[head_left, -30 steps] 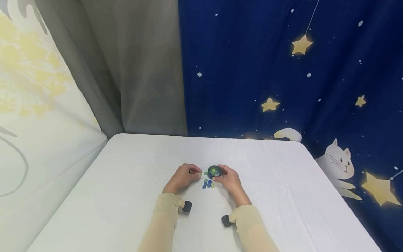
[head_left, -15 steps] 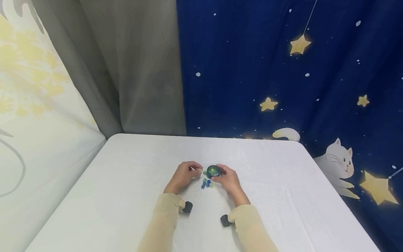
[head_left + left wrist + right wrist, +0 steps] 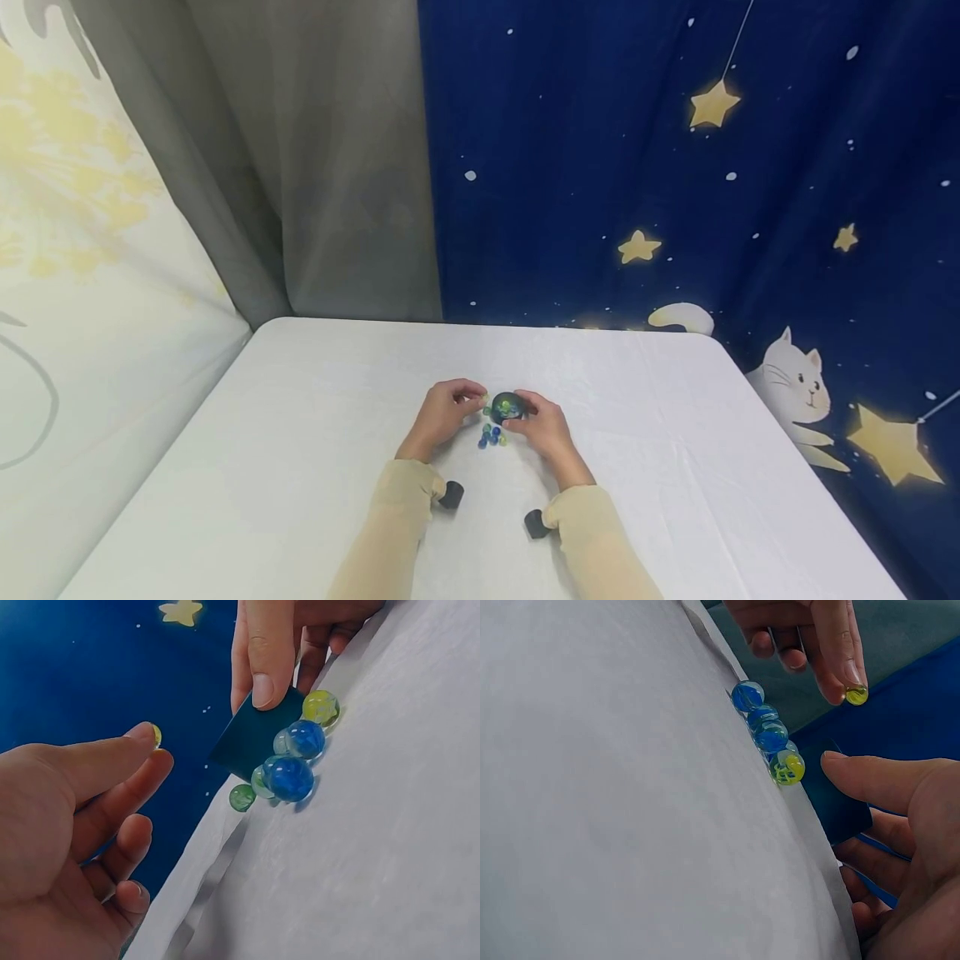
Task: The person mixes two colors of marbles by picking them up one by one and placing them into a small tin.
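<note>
- since the earlier frame the left hand [image 3: 444, 411] has edged right, closer to the small dark blue round cup [image 3: 507, 406], with its fingertips now just beside the cup's rim.
- left hand pinches a small yellow-green glass marble [image 3: 155, 735] between thumb and forefinger, lifted off the surface; the other fingers curl loosely underneath.
- right hand [image 3: 545, 425] grips the cup, thumb and fingers curled round its side, holding it where it stands on the white cloth-covered surface [image 3: 300, 433].
- inside the cup, green and yellow marbles show from the head view.
- a loose cluster of glass marbles [image 3: 491, 435] lies on the surface just in front of the cup, between the two hands: blue swirled ones, pale green ones and a yellow one [image 3: 787, 767], several touching each other and the cup's side.
- both forearms wear beige sleeves [image 3: 393, 517], each with a small black device [image 3: 452, 494] at the wrist.
- behind the surface hangs a dark blue curtain printed with yellow stars and a white cat [image 3: 798, 387], next to a grey curtain [image 3: 315, 167].
</note>
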The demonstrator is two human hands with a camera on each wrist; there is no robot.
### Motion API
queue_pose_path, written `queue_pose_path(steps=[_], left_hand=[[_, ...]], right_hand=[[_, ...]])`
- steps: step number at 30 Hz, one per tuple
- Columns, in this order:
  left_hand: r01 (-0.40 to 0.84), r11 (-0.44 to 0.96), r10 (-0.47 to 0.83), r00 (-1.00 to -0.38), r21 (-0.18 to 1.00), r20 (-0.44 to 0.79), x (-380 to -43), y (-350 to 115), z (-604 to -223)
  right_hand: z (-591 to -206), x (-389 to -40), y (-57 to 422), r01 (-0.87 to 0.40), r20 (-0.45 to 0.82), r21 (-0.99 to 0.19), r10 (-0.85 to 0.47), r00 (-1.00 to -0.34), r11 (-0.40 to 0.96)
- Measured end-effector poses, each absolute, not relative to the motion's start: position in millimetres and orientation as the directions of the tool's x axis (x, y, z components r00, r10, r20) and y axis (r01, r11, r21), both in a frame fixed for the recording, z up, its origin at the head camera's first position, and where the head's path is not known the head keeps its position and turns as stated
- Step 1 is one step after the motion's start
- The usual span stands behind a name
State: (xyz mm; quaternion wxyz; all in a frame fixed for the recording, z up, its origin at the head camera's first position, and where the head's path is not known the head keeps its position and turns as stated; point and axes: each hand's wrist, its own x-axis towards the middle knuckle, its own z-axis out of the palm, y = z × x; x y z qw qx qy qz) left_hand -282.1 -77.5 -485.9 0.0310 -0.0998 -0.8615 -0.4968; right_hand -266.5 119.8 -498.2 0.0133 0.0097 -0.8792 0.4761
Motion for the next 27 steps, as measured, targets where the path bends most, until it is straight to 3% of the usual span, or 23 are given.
queue_pose_path(steps=[27], left_hand=[[0.299,0.451,0.062,-0.951,0.841,0.305,-279,-57,-490]], right_hand=[[-495,-266,119,-0.025,0.029,-0.840,-0.003,-1.000,0.542]])
